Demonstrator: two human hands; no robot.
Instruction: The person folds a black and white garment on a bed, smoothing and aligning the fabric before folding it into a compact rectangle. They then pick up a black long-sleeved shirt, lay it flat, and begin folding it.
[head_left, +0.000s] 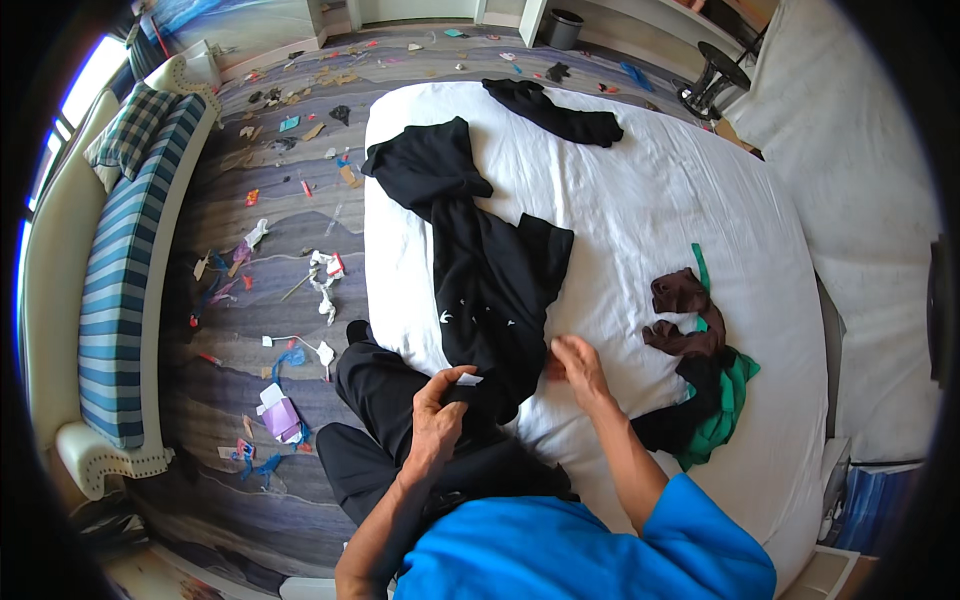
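A black short-sleeved shirt (487, 277) with small white bird prints lies stretched out on a white-sheeted bed (637, 217), its near end by my lap. My left hand (437, 420) grips that near end beside a small white label (469, 379). At the shirt's right edge is my right hand (579, 367), fingers curled and slightly blurred; whether they pinch the cloth is unclear. Another black garment (427, 161) adjoins the shirt's far end. Farther off lies a bunched black garment (559, 112). To the right are a crumpled brown garment (686, 315) and a green-and-black garment (724, 412).
My legs in black trousers (375, 405) are at the bed's left edge. Scraps of paper, plastic and cardboard litter the patterned floor (247, 360), with a purple box (281, 416) among them. A blue-striped sofa (124, 292) stands left; a dark bin (562, 30) is at the back.
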